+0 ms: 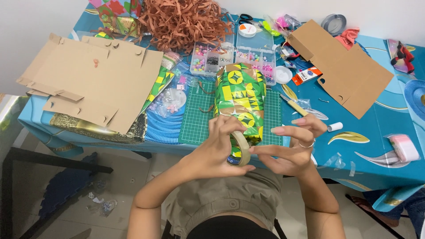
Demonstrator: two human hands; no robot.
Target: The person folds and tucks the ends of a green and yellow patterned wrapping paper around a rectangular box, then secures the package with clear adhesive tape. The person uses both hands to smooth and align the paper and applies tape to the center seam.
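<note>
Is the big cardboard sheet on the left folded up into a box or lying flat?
Flat. The cardboard sheet lies unfolded on the table, its tabs and slots spread out.

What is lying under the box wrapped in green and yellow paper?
The wrapped box lies on a green cutting mat, which rests on the blue tablecloth. The mat's middle is covered by the box, so anything there is hidden.
</note>
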